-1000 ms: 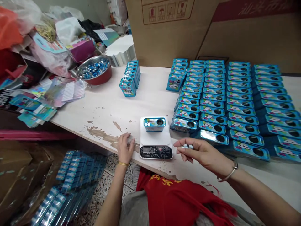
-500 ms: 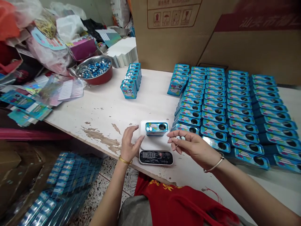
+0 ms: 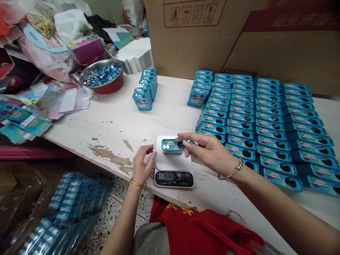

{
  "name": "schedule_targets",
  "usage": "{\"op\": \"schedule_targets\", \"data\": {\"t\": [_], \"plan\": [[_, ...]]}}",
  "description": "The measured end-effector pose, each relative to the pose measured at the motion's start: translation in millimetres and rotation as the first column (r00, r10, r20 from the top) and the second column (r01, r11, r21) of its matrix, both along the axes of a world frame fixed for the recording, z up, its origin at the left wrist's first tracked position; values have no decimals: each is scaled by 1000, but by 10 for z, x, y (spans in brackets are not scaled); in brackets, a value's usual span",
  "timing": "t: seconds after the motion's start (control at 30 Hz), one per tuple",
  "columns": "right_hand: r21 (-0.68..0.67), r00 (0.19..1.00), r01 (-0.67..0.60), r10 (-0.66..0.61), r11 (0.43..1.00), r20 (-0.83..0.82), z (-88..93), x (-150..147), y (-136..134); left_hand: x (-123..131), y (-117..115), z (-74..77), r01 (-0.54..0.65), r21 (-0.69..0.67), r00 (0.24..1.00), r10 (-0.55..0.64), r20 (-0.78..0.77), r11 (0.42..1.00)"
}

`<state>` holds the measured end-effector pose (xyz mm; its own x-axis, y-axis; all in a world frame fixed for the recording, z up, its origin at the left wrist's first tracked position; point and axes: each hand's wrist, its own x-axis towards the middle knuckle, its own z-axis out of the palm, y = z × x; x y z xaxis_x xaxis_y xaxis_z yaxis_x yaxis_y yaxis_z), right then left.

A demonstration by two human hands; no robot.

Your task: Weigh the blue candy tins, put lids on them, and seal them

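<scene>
One tin [image 3: 171, 143] tops the scale [image 3: 172, 163]: left hand [image 3: 141, 165] beside, fingers parted; right hand [image 3: 209, 149] overhanging, pinching pellets [image 3: 194, 142] best released singly.

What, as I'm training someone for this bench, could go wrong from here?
Small pieces held in the right hand might miss the opening of the blue container and scatter. The two white pieces resting on its top could roll off if it is nudged. The left hand, close beside the scale, might disturb the reading by pressing on it.
</scene>
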<state>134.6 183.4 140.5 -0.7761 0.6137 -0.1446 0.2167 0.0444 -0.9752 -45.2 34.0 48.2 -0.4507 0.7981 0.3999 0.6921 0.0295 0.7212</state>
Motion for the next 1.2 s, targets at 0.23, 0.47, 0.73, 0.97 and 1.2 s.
{"op": "schedule_targets", "data": {"t": [0.23,0.47,0.73,0.97,1.2], "plan": [[-199,985,116,-139,973,-102,88,35,-4,-10,-26,-51,-25,-14,1000,25,3,1000],[-511,986,159,-157,845,47,-94,555,-241,25,16,153,-22,81,983,36,-181,996],[-675,950,311,-196,670,243,-808,1027,-607,238,69,423,26,-59,833,-54,-551,998],[-707,959,280,-223,649,175,-944,1025,-615,473,283,520,78,-193,778,-181,-601,978],[-727,971,225,-216,648,107,-1073,1024,-623,247,431,656,122,-337,805,-292,-517,934]]}}
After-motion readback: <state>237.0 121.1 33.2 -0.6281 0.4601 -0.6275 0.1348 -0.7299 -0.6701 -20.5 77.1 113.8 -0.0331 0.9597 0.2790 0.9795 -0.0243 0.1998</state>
